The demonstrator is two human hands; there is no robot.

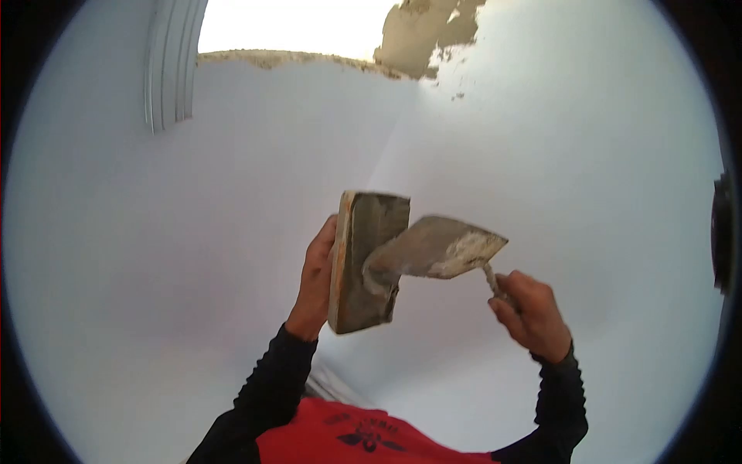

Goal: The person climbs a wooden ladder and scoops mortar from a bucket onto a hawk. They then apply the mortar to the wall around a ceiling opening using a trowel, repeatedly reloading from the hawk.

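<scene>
Your right hand (535, 313) angles inward, clasping the grey pointed metal trowel (440, 246); its blade overlaps the mortar-smeared rectangular board (382, 213) your raised left hand (312, 277) grips at its left edge. Open room surrounds both, against the smooth pale surface (587, 170).

A thick rectangular board (340, 259), tilted nearly upright, carries wet grey-brown mortar (379, 220) across its face, overlapped by the mortar-smeared blade of a slanting trowel (444, 247).
</scene>
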